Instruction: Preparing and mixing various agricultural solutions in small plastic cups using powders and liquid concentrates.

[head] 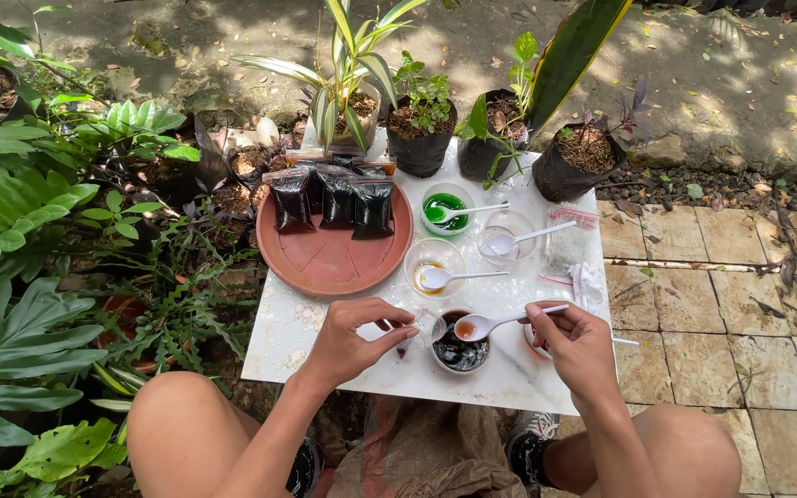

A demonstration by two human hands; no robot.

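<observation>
Spoon (500, 321) lies level in right hand (580, 346), bowl leftward over dark cup (459, 351); left hand (354, 339) pinches small bag (414, 332) beside it.

hands (352, 343): 2 | white spoons (500, 320): 4 | dark filled bags (335, 198): 3 | potted plants (422, 124): 4 | terracotta saucer (334, 263): 1

The person's arms, both hands (352, 343) and knees are bare, with no sleeves, rings or watch; a dark laced shoe (529, 443) covers one foot.
</observation>
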